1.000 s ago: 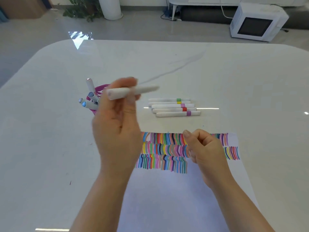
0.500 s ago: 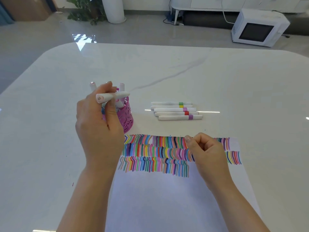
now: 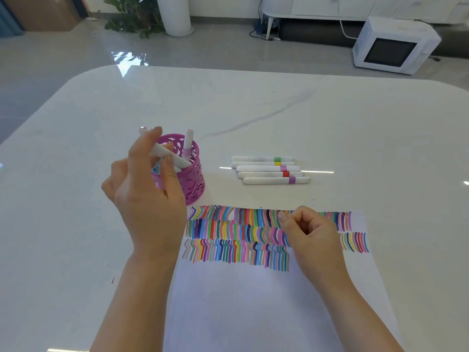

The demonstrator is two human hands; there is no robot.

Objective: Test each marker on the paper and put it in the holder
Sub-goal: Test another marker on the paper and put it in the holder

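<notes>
Five banded white markers wait; left hand pinches a white marker into the pink openwork holder, release next; right hand fisted, empty.

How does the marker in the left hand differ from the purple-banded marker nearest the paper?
The held marker is tilted, its lower end inside the pink holder; the purple-banded marker lies flat on the table. The left hand pinches the held marker; no hand touches the purple-banded one. Both have white barrels.

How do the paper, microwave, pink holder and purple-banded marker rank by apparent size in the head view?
1. paper
2. microwave, though farthest away
3. pink holder, partly hidden by the left hand
4. purple-banded marker
</notes>
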